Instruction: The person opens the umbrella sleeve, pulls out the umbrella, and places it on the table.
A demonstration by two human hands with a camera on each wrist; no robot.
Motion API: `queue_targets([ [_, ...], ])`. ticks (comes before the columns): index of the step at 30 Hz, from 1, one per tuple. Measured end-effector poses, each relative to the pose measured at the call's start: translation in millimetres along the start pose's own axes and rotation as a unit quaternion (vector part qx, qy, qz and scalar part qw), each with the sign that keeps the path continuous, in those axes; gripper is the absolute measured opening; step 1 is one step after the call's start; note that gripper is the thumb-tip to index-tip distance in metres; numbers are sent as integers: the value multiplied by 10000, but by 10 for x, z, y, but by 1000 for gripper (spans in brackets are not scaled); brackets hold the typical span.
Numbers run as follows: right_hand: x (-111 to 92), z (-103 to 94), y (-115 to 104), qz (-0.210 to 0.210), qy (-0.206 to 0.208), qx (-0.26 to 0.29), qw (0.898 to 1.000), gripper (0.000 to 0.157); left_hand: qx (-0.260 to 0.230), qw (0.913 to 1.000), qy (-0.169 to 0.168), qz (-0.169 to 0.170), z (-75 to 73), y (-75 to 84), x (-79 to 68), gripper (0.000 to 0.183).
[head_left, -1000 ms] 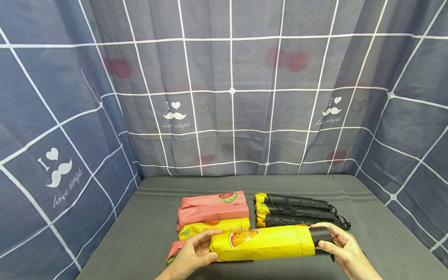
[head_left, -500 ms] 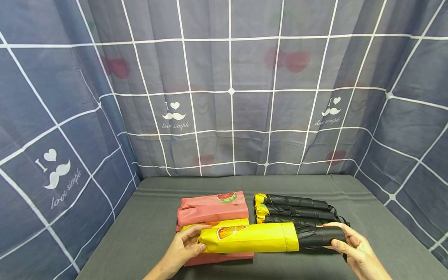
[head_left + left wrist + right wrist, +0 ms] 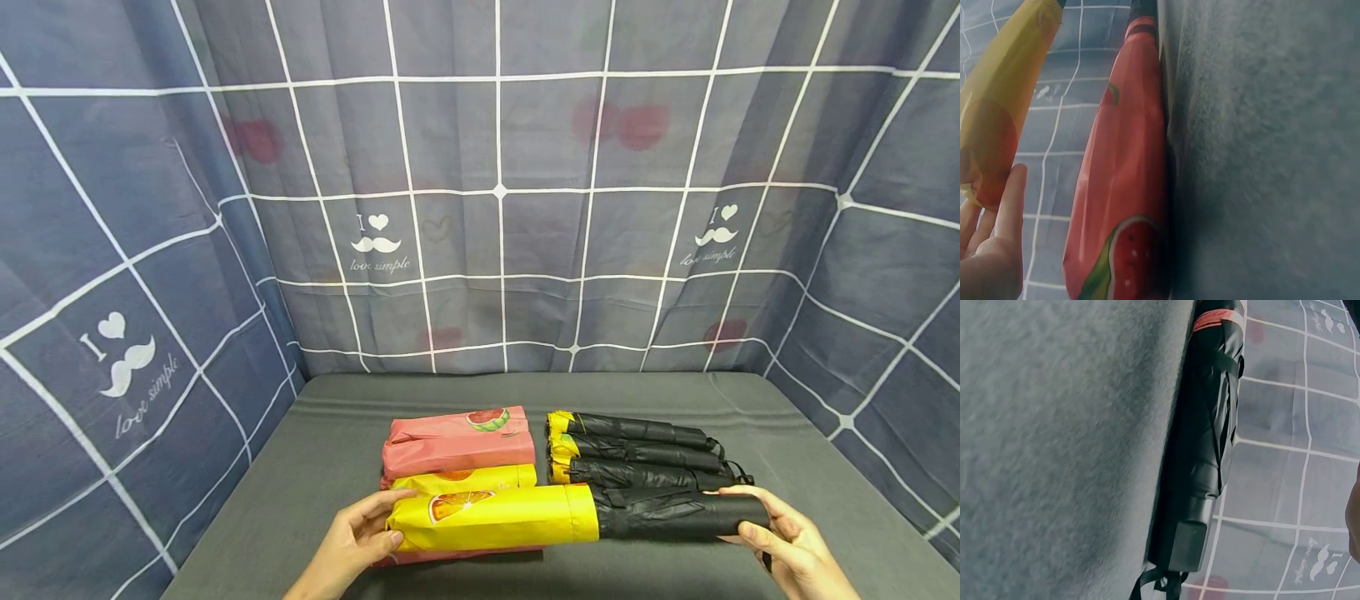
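A yellow umbrella sleeve [image 3: 510, 512] with an orange-slice print is held level above the grey surface. From its right end sticks a black folded umbrella [image 3: 667, 514]. My left hand [image 3: 351, 533] pinches the sleeve's left end between thumb and fingers; the left wrist view shows this sleeve [image 3: 1007, 81] too. At the right, my right hand [image 3: 791, 542] grips the umbrella's handle end. Below the held pair lies a pink watermelon-print sleeve [image 3: 1125, 156], mostly hidden in the head view. A black umbrella [image 3: 1204, 437] with a red band shows in the right wrist view.
Pink sleeves [image 3: 457, 446] and another yellow sleeve [image 3: 480, 478] lie behind the held one. Three black folded umbrellas [image 3: 637, 454] with yellow edges lie at the back right. Checked blue-grey curtains [image 3: 540, 250] enclose the grey surface [image 3: 300, 467].
The black umbrella has slid further out of the yellow sleeve, showing much more of its folded cloth. My right hand has moved right, and my left hand with the sleeve has moved left.
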State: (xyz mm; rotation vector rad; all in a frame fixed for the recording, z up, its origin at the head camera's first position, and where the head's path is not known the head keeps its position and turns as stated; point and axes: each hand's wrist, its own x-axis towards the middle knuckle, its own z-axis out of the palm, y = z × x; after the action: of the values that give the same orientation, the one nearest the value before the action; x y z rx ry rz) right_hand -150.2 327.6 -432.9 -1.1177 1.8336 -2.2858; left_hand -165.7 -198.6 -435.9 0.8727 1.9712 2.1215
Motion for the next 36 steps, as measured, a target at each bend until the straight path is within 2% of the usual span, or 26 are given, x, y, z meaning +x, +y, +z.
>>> queue_targets([
  [3, -35, -43, 18, -30, 12, 127, 9999, 50, 108, 9999, -5, -52, -45, 20, -60, 41],
  [8, -131, -93, 40, 42, 143, 272, 9995, 51, -287, 9991, -292, -84, -125, 50, -154, 42],
  [12, -193, -116, 30, 96, 206, 79, 9997, 53, -510, 9976, -461, 9, -162, 40, -208, 42],
  [16, -228, -158, -3, 239, 266, -220, 9991, 53, -699, 9965, -454, -42, -184, 7, -247, 44],
  [22, -325, -293, -36, 420, 70, -128, 9990, 55, -685, 9970, -321, -144, -207, -49, -298, 46],
  [23, -346, -311, -40, 505, 134, -208, 9984, 56, -672, 9972, -306, -151, -210, -57, -306, 46],
  [25, -382, -326, -61, 761, 470, -754, 9931, 59, -670, 9972, -273, -170, -216, -71, -323, 45],
  [28, -429, -388, -50, 906, 618, -1117, 9877, 60, -642, 9973, -137, -334, -232, -82, -357, 43],
  [30, -462, -437, -34, 905, 636, -1235, 9862, 60, -687, 9970, -123, -323, -249, -101, -376, 43],
  [32, -492, -514, -2, 835, 339, -698, 9935, 58, -739, 9966, -97, -362, -258, -123, -399, 43],
  [34, -517, -560, 6, 1004, 237, -328, 9941, 58, -899, 9951, -120, -393, -257, -153, -416, 44],
  [36, -534, -590, 8, 1221, 248, -131, 9921, 58, -1022, 9932, -60, -561, -242, -179, -436, 42],
])
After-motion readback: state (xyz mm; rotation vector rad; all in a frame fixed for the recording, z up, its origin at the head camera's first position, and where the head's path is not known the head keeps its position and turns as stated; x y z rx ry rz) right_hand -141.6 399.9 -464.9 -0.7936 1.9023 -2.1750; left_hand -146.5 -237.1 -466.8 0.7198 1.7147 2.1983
